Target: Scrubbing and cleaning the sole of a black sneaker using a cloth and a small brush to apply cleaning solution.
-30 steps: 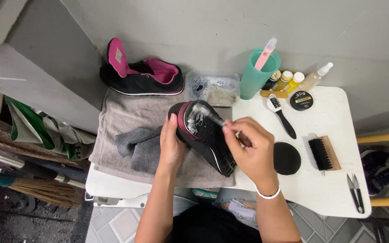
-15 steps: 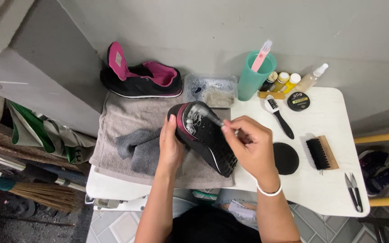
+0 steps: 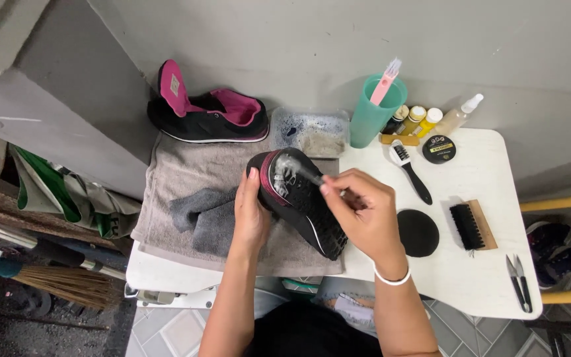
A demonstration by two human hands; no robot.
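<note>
A: What do the hands have?

B: The left hand (image 3: 251, 215) wraps its fingers around the side of a black shoe (image 3: 302, 201) turned sole-up, thumb on the near edge, holding it tilted over the grey towel (image 3: 186, 172). The right hand (image 3: 365, 215) has its fingers pinched narrow around a thin brush handle, the bristle end (image 3: 292, 168) lying on the sole toward the toe, just beyond its fingertips.

A: Anything different from a moment ago?

B: Little. Against the pictures from a second and half a second back, the shoe sits in the same grip and the same place. The brush tip has shifted only slightly along the foamy toe patch, so I judge this to be short scrubbing strokes going on, with the white lather still confined to the front of the sole.

A: And round about?

B: Beyond the fingers, a clear tub of soapy water (image 3: 310, 131) and the second shoe (image 3: 207, 114), black with pink lining. To the right of the right hand, a black round pad (image 3: 418, 233) and a wooden-backed brush (image 3: 472, 225).
</note>
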